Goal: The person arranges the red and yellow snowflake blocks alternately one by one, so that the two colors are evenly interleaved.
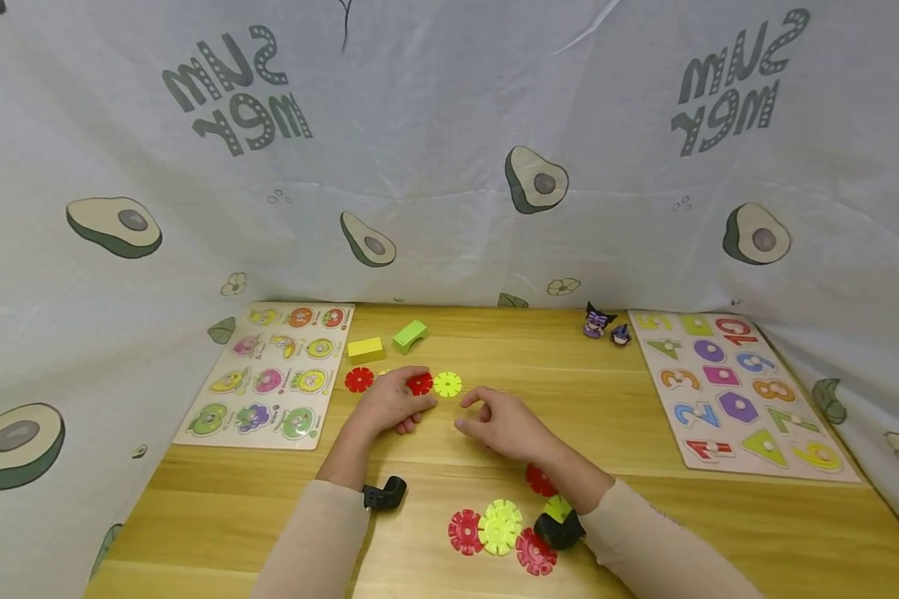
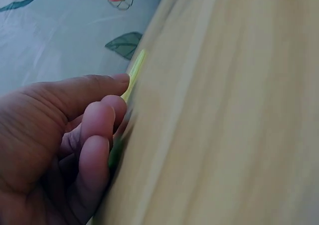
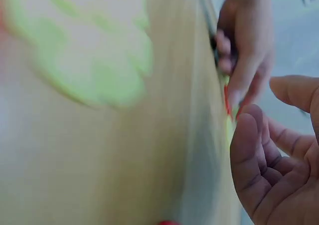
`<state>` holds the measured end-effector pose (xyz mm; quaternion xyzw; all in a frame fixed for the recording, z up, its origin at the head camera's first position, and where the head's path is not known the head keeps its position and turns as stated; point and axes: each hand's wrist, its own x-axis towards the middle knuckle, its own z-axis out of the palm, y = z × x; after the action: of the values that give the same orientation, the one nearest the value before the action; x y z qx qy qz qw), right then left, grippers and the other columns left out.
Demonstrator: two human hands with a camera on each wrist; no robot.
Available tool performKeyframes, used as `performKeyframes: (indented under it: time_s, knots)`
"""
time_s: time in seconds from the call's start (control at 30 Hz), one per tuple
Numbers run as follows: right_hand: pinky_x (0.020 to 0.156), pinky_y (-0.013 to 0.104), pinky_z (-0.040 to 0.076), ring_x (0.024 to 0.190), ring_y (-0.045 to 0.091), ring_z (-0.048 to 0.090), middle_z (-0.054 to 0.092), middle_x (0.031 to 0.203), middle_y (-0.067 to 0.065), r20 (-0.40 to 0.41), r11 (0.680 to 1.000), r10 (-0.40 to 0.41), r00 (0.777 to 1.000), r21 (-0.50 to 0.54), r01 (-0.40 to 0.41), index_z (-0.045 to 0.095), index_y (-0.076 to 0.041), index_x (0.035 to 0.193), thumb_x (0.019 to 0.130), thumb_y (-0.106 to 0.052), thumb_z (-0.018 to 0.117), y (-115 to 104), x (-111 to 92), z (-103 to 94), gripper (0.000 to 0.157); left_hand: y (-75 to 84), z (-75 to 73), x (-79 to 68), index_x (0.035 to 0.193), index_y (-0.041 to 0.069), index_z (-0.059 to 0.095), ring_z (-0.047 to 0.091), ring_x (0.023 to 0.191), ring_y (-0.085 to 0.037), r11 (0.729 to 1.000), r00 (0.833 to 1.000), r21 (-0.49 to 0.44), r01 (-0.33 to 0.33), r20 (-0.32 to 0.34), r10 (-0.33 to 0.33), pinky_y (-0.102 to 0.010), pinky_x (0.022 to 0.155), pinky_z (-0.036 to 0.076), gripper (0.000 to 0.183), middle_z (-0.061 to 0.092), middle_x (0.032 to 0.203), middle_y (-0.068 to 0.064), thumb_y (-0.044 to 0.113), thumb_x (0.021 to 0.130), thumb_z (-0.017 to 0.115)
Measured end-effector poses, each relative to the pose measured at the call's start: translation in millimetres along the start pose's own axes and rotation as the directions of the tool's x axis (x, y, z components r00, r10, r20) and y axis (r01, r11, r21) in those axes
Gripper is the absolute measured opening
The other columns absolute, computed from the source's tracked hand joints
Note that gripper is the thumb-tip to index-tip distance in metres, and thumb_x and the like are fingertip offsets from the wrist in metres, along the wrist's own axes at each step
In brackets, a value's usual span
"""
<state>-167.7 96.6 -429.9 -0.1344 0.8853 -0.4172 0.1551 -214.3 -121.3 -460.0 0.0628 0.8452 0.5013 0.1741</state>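
A row of flower-shaped plastic discs lies on the table: a red disc (image 1: 359,380) at the left, a yellow one partly covered by my left hand, another red disc (image 1: 419,383), then a yellow disc (image 1: 448,384) at the right end. My left hand (image 1: 391,403) holds the second red disc at its edges between thumb and index finger. In the left wrist view a thin yellow disc edge (image 2: 134,75) shows beside the fingertips. My right hand (image 1: 505,423) hovers just right of the row, fingers loosely bent, holding nothing.
Nearer me lie several more discs, including a yellow disc (image 1: 500,527), partly under my right wrist. Behind the row are a yellow block (image 1: 365,350) and a green arch block (image 1: 409,336). A fruit puzzle board (image 1: 228,353), a number board (image 1: 670,366) and small figurines (image 1: 598,321) flank the space.
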Motion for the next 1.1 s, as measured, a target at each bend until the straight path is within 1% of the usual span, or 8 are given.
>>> performKeyframes:
  time_s: [0.23,0.4,0.57,0.7,0.83,0.9,1.03,1.1]
  knots:
    - [0.047,0.026,0.046,0.053,0.01,0.053,0.058,0.07,-0.004,0.133,0.993,-0.119,0.984,-0.007,0.121,0.061,-0.017,0.111,0.081,-0.034,0.071,4.2,-42.0,8.7,0.036,9.6,18.1,6.5,0.137,0.015,0.044,0.059,0.044,-0.021,0.992,0.997,-0.119,-0.031,0.065,0.039,-0.037,0.044,0.053,0.061,0.061,0.061,-0.013,0.021,0.083,0.07]
    - [0.046,0.021,0.041,0.052,0.005,0.049,0.056,0.065,-0.009,0.27,0.985,-0.16,0.949,-0.018,0.171,0.063,-0.022,0.113,0.076,-0.035,0.075,2.7,-61.5,16.2,0.041,12.1,25.1,11.1,0.139,0.014,0.041,0.059,0.043,-0.022,0.99,0.997,-0.139,-0.022,0.07,0.032,-0.037,0.043,0.052,0.058,0.061,0.059,-0.013,0.019,0.087,0.066]
    - [0.045,0.019,0.036,0.048,0.001,0.041,0.048,0.06,-0.013,0.36,0.949,-0.208,0.909,-0.151,0.277,0.062,-0.025,0.118,0.074,-0.041,0.075,1.3,-73.1,22.1,0.048,11.3,26.8,13.0,0.14,0.017,0.041,0.057,0.04,-0.02,0.996,0.998,-0.092,-0.02,0.054,0.025,-0.035,0.04,0.051,0.056,0.06,0.057,-0.013,0.021,0.089,0.064]
    - [0.048,0.017,0.037,0.049,-0.001,0.038,0.046,0.062,-0.016,0.379,0.906,-0.243,0.893,-0.241,0.349,0.063,-0.025,0.116,0.074,-0.038,0.076,1.8,-76.3,25.3,0.046,11.2,27.1,14.0,0.14,0.017,0.041,0.056,0.04,-0.019,0.996,0.998,-0.082,-0.019,0.056,0.024,-0.035,0.039,0.05,0.054,0.06,0.057,-0.013,0.02,0.09,0.062]
    - [0.052,0.017,0.038,0.051,0.0,0.038,0.048,0.066,-0.017,0.364,0.882,-0.271,0.891,-0.276,0.381,0.064,-0.025,0.11,0.072,-0.035,0.078,1.3,-76.8,25.8,0.042,10.6,27.9,14.4,0.139,0.017,0.042,0.055,0.039,-0.018,0.997,0.998,-0.078,-0.02,0.05,0.024,-0.034,0.039,0.05,0.053,0.06,0.057,-0.012,0.019,0.09,0.062]
    - [0.058,0.018,0.042,0.058,-0.001,0.043,0.053,0.075,-0.019,0.356,0.878,-0.276,0.893,-0.286,0.385,0.064,-0.025,0.109,0.072,-0.035,0.079,0.8,-76.9,25.8,0.041,10.2,28.1,14.4,0.139,0.017,0.042,0.055,0.039,-0.018,0.997,0.999,-0.077,-0.018,0.043,0.022,-0.034,0.038,0.05,0.053,0.06,0.057,-0.012,0.019,0.09,0.062]
    - [0.066,0.02,0.044,0.073,-0.001,0.047,0.054,0.089,-0.019,0.329,0.878,-0.255,0.909,-0.314,0.36,0.063,-0.027,0.105,0.07,-0.038,0.08,-1.0,-78.5,25.6,0.04,9.5,28.3,14.0,0.139,0.018,0.042,0.053,0.038,-0.017,0.997,0.999,-0.078,-0.016,0.041,0.019,-0.032,0.037,0.049,0.053,0.06,0.057,-0.012,0.02,0.09,0.062]
    - [0.065,0.019,0.044,0.074,0.001,0.047,0.05,0.089,-0.017,0.311,0.883,-0.244,0.919,-0.322,0.343,0.061,-0.029,0.102,0.069,-0.039,0.08,-1.1,-79.3,26.0,0.039,9.2,28.1,13.8,0.139,0.018,0.042,0.053,0.038,-0.017,0.997,0.999,-0.077,-0.016,0.039,0.019,-0.032,0.037,0.048,0.053,0.06,0.058,-0.012,0.02,0.09,0.062]
